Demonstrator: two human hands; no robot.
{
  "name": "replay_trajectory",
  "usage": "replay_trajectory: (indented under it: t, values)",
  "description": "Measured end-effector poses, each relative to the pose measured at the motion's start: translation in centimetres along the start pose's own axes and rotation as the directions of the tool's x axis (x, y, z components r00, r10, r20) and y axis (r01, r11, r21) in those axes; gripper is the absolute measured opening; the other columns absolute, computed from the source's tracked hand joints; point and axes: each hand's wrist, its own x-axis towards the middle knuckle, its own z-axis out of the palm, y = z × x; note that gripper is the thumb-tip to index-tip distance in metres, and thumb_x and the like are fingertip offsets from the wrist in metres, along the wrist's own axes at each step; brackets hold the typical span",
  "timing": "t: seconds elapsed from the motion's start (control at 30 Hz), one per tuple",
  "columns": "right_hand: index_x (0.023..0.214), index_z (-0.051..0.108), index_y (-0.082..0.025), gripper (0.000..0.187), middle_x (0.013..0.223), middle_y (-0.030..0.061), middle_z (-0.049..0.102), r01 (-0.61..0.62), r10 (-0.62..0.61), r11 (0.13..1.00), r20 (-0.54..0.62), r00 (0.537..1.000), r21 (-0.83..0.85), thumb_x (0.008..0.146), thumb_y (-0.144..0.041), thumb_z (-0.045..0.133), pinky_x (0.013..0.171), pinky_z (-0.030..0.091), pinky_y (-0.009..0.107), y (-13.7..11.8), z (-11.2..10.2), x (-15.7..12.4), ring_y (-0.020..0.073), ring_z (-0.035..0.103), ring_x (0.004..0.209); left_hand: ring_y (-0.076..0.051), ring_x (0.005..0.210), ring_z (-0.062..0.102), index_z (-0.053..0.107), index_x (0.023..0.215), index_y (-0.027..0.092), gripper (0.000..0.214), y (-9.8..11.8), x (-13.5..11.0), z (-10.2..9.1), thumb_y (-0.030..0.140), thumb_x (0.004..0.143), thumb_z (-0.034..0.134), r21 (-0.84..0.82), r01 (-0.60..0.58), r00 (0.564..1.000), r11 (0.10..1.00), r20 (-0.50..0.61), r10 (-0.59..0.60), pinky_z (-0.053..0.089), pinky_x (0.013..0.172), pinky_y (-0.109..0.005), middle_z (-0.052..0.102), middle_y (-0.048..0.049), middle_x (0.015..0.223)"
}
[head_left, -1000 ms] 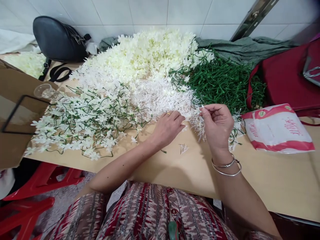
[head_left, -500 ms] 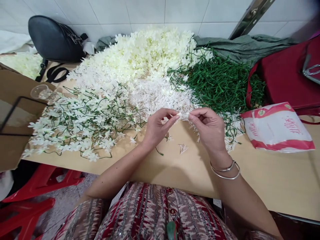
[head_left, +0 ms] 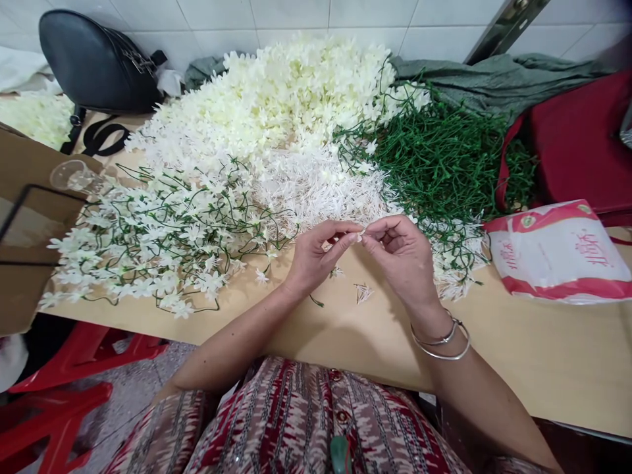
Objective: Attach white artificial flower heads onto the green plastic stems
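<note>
My left hand (head_left: 315, 255) and my right hand (head_left: 405, 264) meet over the near edge of the piles, thumb and forefinger pinched on each. Between the fingertips a small white flower piece (head_left: 361, 236) shows, mostly covered by them. Just beyond lies a heap of thin white stamens (head_left: 311, 187). White artificial flower heads (head_left: 296, 92) are piled behind it, and green plastic stems (head_left: 444, 158) to the right. Flowers joined to green stems (head_left: 182, 230) spread out at the left. A few loose stamens (head_left: 363, 293) rest on the table below my hands.
A cardboard box (head_left: 29, 197) and a clear plastic cup (head_left: 74, 176) stand at the left. Behind them sits a black bag (head_left: 99, 66). A tissue pack (head_left: 557, 253) and a red bag (head_left: 582, 145) are at the right. Red stools (head_left: 59, 421) stand below the table (head_left: 533, 355).
My hands have come together; the white bits held slightly apart in the fingertips now meet. The right hand moved left. The view has shifted slightly.
</note>
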Motion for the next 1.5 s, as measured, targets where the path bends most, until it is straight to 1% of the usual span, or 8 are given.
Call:
replay_trajectory:
  t: [0.37, 0.7, 0.83, 0.97, 1.07, 1.2, 1.37, 1.5]
  values:
    - [0.110, 0.069, -0.026, 0.028, 0.078, -0.0035, 0.068, 0.007, -0.004, 0.999, -0.085, 0.996, 0.035, 0.083, -0.020, 0.076, 0.074, 0.055, 0.032, 1.7, 0.8, -0.3, 0.0150, 0.064, 0.072, -0.018, 0.118, 0.078, 0.074, 0.124, 0.019, 0.023, -0.1, -1.5, 1.0, 0.017, 0.106, 0.059, 0.287, -0.253, 0.966, 0.924, 0.021, 0.258, 0.063, 0.104, -0.030, 0.081, -0.0090, 0.124]
    - [0.096, 0.080, -0.029, 0.006, 0.083, -0.0001, 0.072, 0.017, -0.017, 0.999, 0.003, 1.000, 0.045, 0.090, -0.030, 0.080, 0.073, 0.054, 0.033, 2.1, 0.3, -0.4, 0.0173, 0.064, 0.077, -0.020, 0.110, 0.081, 0.048, 0.125, 0.021, 0.021, 0.5, -1.8, 0.5, 0.030, 0.109, 0.056, 0.101, -0.023, 1.000, 0.995, -0.017, 0.024, 0.062, 0.085, -0.027, 0.075, -0.0121, 0.125]
    - [0.094, 0.079, -0.028, 0.005, 0.082, -0.0004, 0.070, 0.028, -0.026, 0.998, -0.035, 0.999, 0.047, 0.090, -0.031, 0.080, 0.073, 0.053, 0.033, 2.7, 0.1, -0.1, 0.0166, 0.062, 0.076, -0.020, 0.112, 0.079, 0.048, 0.127, 0.022, 0.021, 0.7, -1.1, 0.1, 0.028, 0.109, 0.055, 0.064, -0.019, 1.000, 0.998, 0.016, 0.018, 0.061, 0.095, -0.033, 0.077, -0.0125, 0.125]
    - [0.092, 0.074, -0.027, 0.010, 0.103, 0.0033, 0.075, 0.089, -0.081, 0.994, -0.111, 0.990, 0.068, 0.088, -0.034, 0.081, 0.091, 0.058, 0.040, 3.3, -0.4, 0.7, 0.0208, 0.070, 0.098, -0.018, 0.116, 0.075, 0.056, 0.120, 0.020, 0.012, 1.8, 0.0, -2.1, 0.025, 0.109, 0.053, 0.117, -0.061, 0.995, 0.991, -0.075, 0.070, 0.060, 0.099, -0.034, 0.076, -0.0117, 0.127]
    - [0.092, 0.070, -0.028, 0.011, 0.100, 0.0031, 0.077, 0.069, -0.054, 0.992, -0.128, 0.990, 0.109, 0.090, -0.034, 0.079, 0.092, 0.059, 0.043, 3.5, -0.7, 1.0, 0.0212, 0.075, 0.093, -0.016, 0.101, 0.074, 0.066, 0.114, 0.019, 0.012, 3.1, 0.0, -4.8, 0.023, 0.107, 0.057, 0.265, -0.135, 0.987, 0.955, 0.123, 0.106, 0.059, 0.091, -0.031, 0.078, -0.0073, 0.114]
    - [0.093, 0.069, -0.028, 0.011, 0.083, -0.0008, 0.073, 0.033, -0.023, 0.996, -0.114, 0.993, 0.085, 0.089, -0.031, 0.079, 0.077, 0.060, 0.037, 3.2, -0.8, 0.9, 0.0186, 0.074, 0.077, -0.023, 0.113, 0.067, 0.073, 0.115, 0.020, 0.019, 4.1, -2.4, -7.4, 0.030, 0.100, 0.074, 0.364, -0.294, 0.805, 0.884, 0.593, 0.023, 0.053, 0.100, -0.038, 0.075, -0.0086, 0.121]
    - [0.091, 0.069, -0.026, 0.011, 0.080, -0.0016, 0.071, 0.030, -0.024, 0.997, -0.090, 0.996, 0.071, 0.088, -0.030, 0.079, 0.075, 0.059, 0.036, 2.9, -0.7, 0.8, 0.0179, 0.072, 0.076, -0.024, 0.111, 0.063, 0.076, 0.103, 0.021, 0.013, 2.5, -5.6, -7.4, 0.029, 0.105, 0.066, 0.472, -0.338, 0.755, 0.814, 0.652, -0.064, 0.045, 0.097, -0.038, 0.075, -0.0070, 0.116]
    - [0.090, 0.072, -0.030, 0.010, 0.079, 0.0001, 0.072, 0.026, -0.017, 0.995, -0.091, 0.996, 0.096, 0.087, -0.029, 0.082, 0.073, 0.059, 0.038, 2.9, -0.7, 0.8, 0.0198, 0.071, 0.074, -0.021, 0.105, 0.067, 0.075, 0.100, 0.021, 0.018, 1.6, -5.6, -6.2, 0.031, 0.107, 0.062, 0.282, -0.243, 0.811, 0.928, 0.584, 0.035, 0.047, 0.098, -0.037, 0.079, -0.0055, 0.103]
